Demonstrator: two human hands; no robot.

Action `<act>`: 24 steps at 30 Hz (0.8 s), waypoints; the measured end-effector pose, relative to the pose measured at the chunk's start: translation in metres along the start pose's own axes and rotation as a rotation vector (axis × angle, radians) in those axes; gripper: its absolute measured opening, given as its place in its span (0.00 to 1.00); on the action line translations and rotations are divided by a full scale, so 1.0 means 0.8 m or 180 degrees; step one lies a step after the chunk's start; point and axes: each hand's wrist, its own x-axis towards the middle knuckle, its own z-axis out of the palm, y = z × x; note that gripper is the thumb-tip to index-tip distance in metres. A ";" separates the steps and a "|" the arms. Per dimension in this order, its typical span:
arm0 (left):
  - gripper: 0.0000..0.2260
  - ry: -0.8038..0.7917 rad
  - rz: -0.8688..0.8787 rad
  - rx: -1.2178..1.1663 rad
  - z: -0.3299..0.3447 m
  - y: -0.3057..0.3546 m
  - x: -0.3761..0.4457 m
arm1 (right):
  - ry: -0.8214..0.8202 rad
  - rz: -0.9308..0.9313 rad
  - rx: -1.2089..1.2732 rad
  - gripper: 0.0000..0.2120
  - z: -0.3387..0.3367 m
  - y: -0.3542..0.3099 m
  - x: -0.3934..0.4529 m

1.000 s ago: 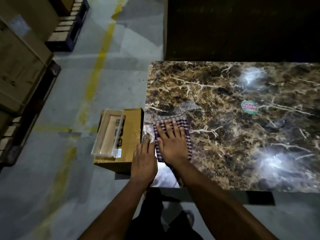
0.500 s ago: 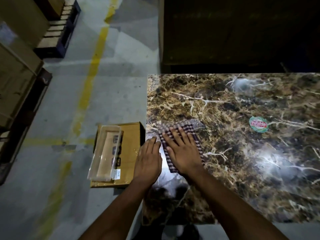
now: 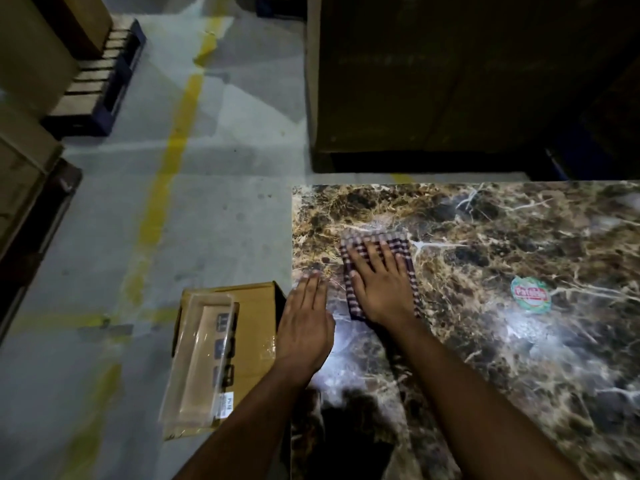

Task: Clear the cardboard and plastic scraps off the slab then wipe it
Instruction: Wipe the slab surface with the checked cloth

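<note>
Head view: one marble slab [image 3: 485, 341], one checked cloth [image 3: 377, 240] on it near the left edge, one round sticker [image 3: 531, 294] further right. On the floor just left of the slab, one cardboard box [image 3: 256, 327] with one clear plastic tray [image 3: 201, 362] lying on top. My right hand [image 3: 377, 285] lies flat on the cloth, fingers straight and spread, pressing it down. My left hand [image 3: 306, 327] is flat too, fingers straight and together, resting at the slab's left edge beside the cloth. Both forearms reach forward from below.
</note>
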 end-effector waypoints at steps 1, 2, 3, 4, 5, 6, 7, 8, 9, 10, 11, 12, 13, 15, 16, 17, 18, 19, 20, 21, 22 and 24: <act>0.26 0.0000 0.0011 0.0012 0.000 -0.001 0.009 | 0.0008 0.0154 0.0004 0.28 0.000 -0.008 0.018; 0.26 0.0022 0.0012 0.0058 0.000 -0.002 0.018 | -0.0004 0.0211 0.0019 0.28 -0.001 -0.021 0.033; 0.26 0.0051 -0.0018 0.0110 -0.001 -0.003 0.027 | -0.0004 0.0155 0.0022 0.28 0.000 -0.035 0.042; 0.27 0.0081 -0.0059 0.0138 -0.002 -0.004 0.036 | -0.0027 0.0019 0.0013 0.28 0.000 -0.044 0.048; 0.27 0.0077 -0.0102 0.0139 -0.003 -0.004 0.044 | -0.0080 -0.0159 0.0002 0.28 0.000 -0.046 0.048; 0.27 0.0045 -0.0138 0.0118 -0.004 -0.006 0.052 | -0.0135 -0.0328 -0.0014 0.28 -0.001 -0.041 0.045; 0.28 0.0014 -0.0160 0.0077 -0.004 -0.008 0.060 | -0.0162 -0.0436 -0.0048 0.27 -0.002 -0.031 0.042; 0.28 0.0010 -0.0167 0.0041 -0.005 -0.010 0.066 | -0.0169 -0.0461 -0.0076 0.27 -0.003 -0.018 0.039; 0.28 0.0020 -0.0149 0.0018 -0.005 -0.010 0.073 | -0.0155 -0.0398 -0.0105 0.27 -0.005 -0.005 0.044; 0.28 0.0028 -0.0121 -0.0004 -0.006 -0.011 0.080 | -0.0132 -0.0300 -0.0108 0.27 -0.006 0.005 0.056; 0.28 0.0026 -0.0089 -0.0008 -0.007 -0.013 0.086 | -0.0099 -0.0204 -0.0099 0.27 -0.008 0.009 0.073; 0.28 0.0045 -0.0059 0.0000 -0.007 -0.014 0.094 | -0.0069 -0.0103 -0.0081 0.27 -0.009 0.008 0.093; 0.28 0.0098 -0.0041 0.0021 -0.006 -0.017 0.101 | -0.0041 -0.0022 -0.0055 0.27 -0.009 0.001 0.113; 0.28 0.0206 -0.0059 0.0029 -0.003 -0.020 0.115 | -0.0010 0.0014 -0.0024 0.27 -0.010 -0.020 0.145; 0.27 0.0221 -0.0066 0.0044 -0.003 -0.020 0.120 | -0.0014 -0.0043 -0.0035 0.28 -0.010 -0.027 0.152; 0.27 0.0224 -0.0070 0.0072 -0.003 -0.022 0.125 | -0.0035 -0.0163 -0.0079 0.28 -0.009 -0.031 0.151; 0.27 0.0227 -0.0063 0.0094 -0.003 -0.023 0.129 | -0.0076 -0.0309 -0.0138 0.28 -0.008 -0.028 0.145; 0.27 0.0225 -0.0042 0.0103 -0.002 -0.025 0.133 | -0.0113 -0.0439 -0.0182 0.27 -0.006 -0.021 0.137; 0.27 0.0211 -0.0024 0.0094 -0.003 -0.028 0.137 | -0.0157 -0.0502 -0.0172 0.27 -0.007 -0.010 0.131; 0.27 0.0200 -0.0012 0.0075 -0.005 -0.030 0.140 | -0.0152 -0.0484 -0.0161 0.27 -0.009 0.001 0.130; 0.27 0.0201 -0.0001 0.0059 -0.005 -0.033 0.143 | -0.0106 -0.0406 -0.0157 0.27 -0.011 0.008 0.139; 0.27 0.0206 0.0069 0.0094 -0.006 -0.036 0.151 | -0.0018 -0.0092 -0.0095 0.26 -0.015 0.006 0.171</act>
